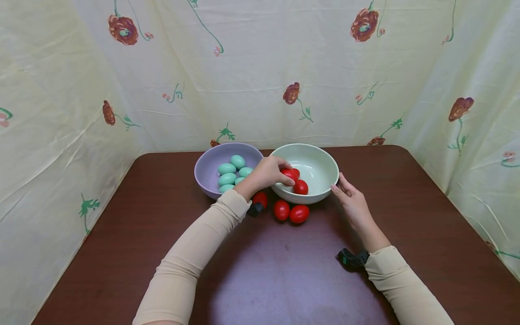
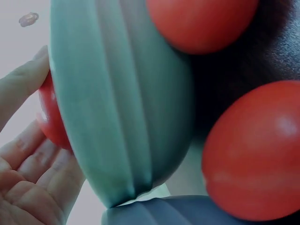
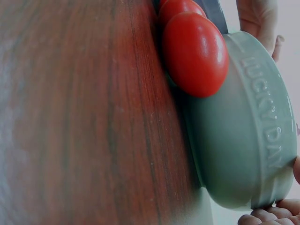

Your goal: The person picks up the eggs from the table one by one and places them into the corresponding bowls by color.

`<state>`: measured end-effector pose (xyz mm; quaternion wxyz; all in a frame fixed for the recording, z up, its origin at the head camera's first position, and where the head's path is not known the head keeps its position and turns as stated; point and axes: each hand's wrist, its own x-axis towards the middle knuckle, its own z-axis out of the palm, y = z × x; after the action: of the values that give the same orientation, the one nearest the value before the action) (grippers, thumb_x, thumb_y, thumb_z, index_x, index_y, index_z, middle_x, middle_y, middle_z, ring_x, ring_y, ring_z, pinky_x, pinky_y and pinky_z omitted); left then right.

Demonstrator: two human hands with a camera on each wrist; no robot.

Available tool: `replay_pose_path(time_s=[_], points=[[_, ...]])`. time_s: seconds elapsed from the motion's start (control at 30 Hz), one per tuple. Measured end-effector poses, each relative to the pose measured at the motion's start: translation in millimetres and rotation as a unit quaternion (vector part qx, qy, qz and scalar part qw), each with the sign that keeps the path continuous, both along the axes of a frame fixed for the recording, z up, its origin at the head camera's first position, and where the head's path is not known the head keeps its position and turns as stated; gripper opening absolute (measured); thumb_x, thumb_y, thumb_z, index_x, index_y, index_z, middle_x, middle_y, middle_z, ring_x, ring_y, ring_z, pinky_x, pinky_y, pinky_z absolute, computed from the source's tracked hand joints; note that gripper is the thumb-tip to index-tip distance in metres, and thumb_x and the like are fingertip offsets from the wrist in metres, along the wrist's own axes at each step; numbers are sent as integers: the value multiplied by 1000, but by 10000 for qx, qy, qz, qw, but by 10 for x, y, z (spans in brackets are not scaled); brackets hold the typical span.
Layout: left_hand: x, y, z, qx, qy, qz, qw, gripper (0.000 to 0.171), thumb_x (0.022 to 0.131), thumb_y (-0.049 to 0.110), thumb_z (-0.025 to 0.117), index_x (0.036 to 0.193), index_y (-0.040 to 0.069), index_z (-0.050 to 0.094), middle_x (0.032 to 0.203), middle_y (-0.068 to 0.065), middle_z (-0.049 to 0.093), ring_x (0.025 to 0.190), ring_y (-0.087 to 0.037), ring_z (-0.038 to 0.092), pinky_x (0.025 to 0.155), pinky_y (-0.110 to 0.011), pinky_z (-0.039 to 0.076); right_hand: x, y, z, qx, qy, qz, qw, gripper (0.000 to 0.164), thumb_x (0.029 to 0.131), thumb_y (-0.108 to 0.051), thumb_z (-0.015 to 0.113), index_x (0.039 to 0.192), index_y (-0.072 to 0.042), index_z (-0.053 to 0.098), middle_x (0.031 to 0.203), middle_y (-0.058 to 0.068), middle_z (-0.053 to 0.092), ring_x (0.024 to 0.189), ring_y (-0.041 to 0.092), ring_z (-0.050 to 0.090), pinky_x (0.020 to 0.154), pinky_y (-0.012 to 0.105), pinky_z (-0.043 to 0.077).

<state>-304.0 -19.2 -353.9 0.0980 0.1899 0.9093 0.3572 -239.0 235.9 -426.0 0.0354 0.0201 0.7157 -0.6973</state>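
Note:
Reaching into the pale green bowl (image 1: 327, 174) over its left rim, my left hand (image 1: 269, 174) holds a red egg (image 1: 289, 175) between thumb and fingers. Two other red eggs lie in that bowl, one at the front (image 1: 300, 187) and one partly behind the held egg. At the bowl's right side, my right hand (image 1: 352, 204) grips the rim, with the thumb near the top edge and the fingers against the outer wall. In the left wrist view, the green bowl's wall (image 2: 122, 93) partly hides the held egg (image 2: 52, 115).
A purple bowl (image 1: 206, 164) with several mint-green eggs (image 1: 226, 169) stands left of the green bowl. Red eggs (image 1: 299, 214) lie on the dark brown table (image 1: 101, 234) in front of the bowls, one partly behind the left wrist. A flowered cloth (image 1: 243, 90) hangs behind.

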Motion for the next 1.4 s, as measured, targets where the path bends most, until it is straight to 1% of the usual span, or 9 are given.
replay_pose_path(time_s=[0.17, 0.37, 0.5, 0.63, 0.77, 0.9, 1.0, 1.27, 1.4], points=[[-28, 26, -39, -240, 163, -101, 9995, 42, 79, 25, 85, 115, 7, 73, 106, -8, 75, 98, -21, 62, 82, -24, 52, -5, 0, -10, -59, 12, -22, 10000, 64, 104, -15, 49, 158, -10, 14, 166, 6, 11, 153, 18, 13, 121, 36, 20], [-66, 56, -81, -420, 226, -138, 9988, 42, 79, 25, 85, 113, 4, 72, 102, -10, 74, 94, -21, 62, 80, -23, 52, -3, -5, -14, -42, 29, -26, 10000, 64, 104, -15, 50, 158, -10, 14, 165, 6, 11, 153, 18, 14, 120, 36, 21], [-80, 85, -109, -587, 288, -235, 9976, 41, 79, 24, 84, 111, 3, 72, 101, -10, 74, 94, -22, 62, 81, -24, 51, -2, -9, -11, -42, 83, 9, 10000, 64, 104, -15, 50, 158, -10, 14, 166, 6, 11, 153, 19, 15, 120, 35, 22], [-78, 122, -134, -794, 411, -264, 9956, 40, 79, 23, 84, 110, 1, 71, 102, -11, 74, 95, -22, 62, 82, -25, 51, 2, -11, -10, -22, 132, 43, 9999, 63, 105, -14, 49, 158, -10, 14, 166, 5, 10, 153, 20, 15, 120, 31, 23], [-65, 161, -157, -931, 431, -201, 9945, 38, 80, 24, 83, 109, 2, 71, 100, -10, 73, 91, -20, 61, 77, -23, 51, 5, -7, -17, 46, 129, 42, 9999, 63, 105, -15, 49, 158, -10, 14, 166, 4, 9, 153, 21, 16, 120, 31, 23], [-61, 201, -185, -1171, 553, -164, 9914, 35, 79, 27, 83, 104, 5, 72, 93, -6, 72, 85, -18, 59, 70, -21, 47, 5, -3, -25, 114, 123, 26, 9999, 65, 104, -19, 51, 158, -10, 15, 166, 4, 10, 152, 21, 18, 120, 33, 24], [-69, 223, -213, -1279, 627, -146, 9897, 34, 78, 29, 84, 101, 6, 72, 89, -5, 71, 82, -17, 58, 68, -20, 45, 2, -1, -27, 128, 120, 26, 9998, 65, 104, -19, 51, 158, -11, 15, 166, 3, 10, 152, 21, 18, 120, 33, 23], [-92, 252, -263, -1349, 667, -146, 9885, 37, 77, 32, 85, 103, 8, 73, 93, -3, 72, 85, -18, 59, 75, -23, 48, 7, -6, -21, 49, 143, 43, 9999, 67, 104, -21, 52, 158, -11, 15, 166, 4, 11, 152, 20, 17, 119, 32, 24], [-95, 260, -269, -1341, 616, -153, 9889, 34, 78, 31, 84, 101, 9, 74, 91, -2, 71, 85, -17, 59, 74, -23, 47, 5, 0, -30, 77, 174, 57, 9998, 68, 103, -22, 53, 158, -10, 15, 166, 5, 11, 153, 21, 17, 119, 32, 24]])
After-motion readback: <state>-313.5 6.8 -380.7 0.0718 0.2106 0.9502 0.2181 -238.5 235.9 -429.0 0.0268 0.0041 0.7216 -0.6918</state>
